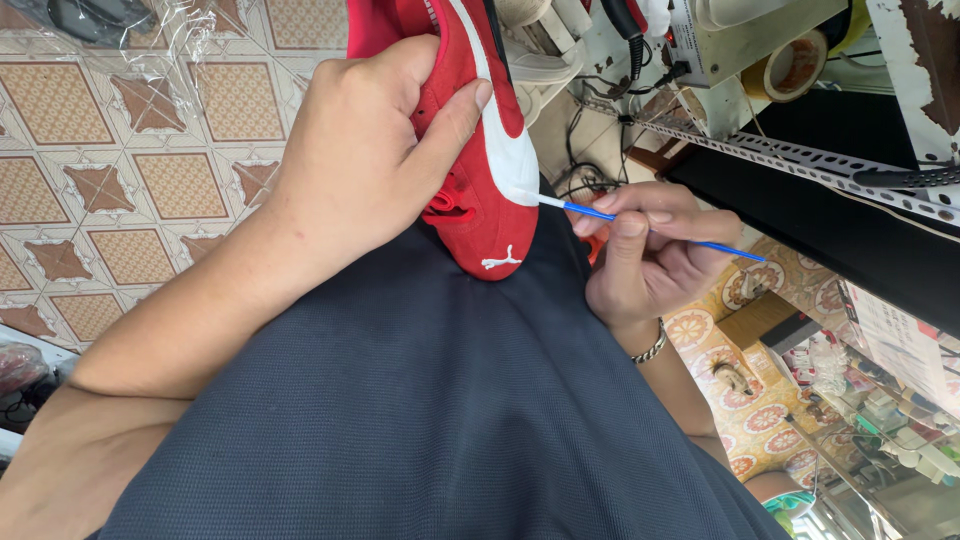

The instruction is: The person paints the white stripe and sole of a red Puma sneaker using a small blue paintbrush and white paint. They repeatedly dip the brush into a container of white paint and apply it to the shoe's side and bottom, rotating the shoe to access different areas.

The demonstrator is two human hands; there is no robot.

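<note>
1. Red suede shoe (470,150) with a white side stripe sits upside of my view, its toe resting against the dark blue fabric (420,400) that covers the lap, its heel running out past the top edge.
2. My left hand (360,160) is wrapped around the shoe from the left side, thumb pressed flat across the upper near the white stripe, fingers hidden behind it. The hold is closed and firm.
3. My right hand (650,260) pinches a thin blue-handled brush (640,222) between thumb and fingertips, closed tight around the handle.
4. I see the brush's white tip touching the lower end of the shoe's white stripe, just beside the left thumb.
5. A metal bracelet (650,347) circles the right wrist.
6. Patterned floor tiles (120,180) spread out on the left; crumpled clear plastic lies on them near the top.
7. On the right I can make out a perforated metal shelf rail (780,150) and a roll of tape (790,68) above it.
</note>
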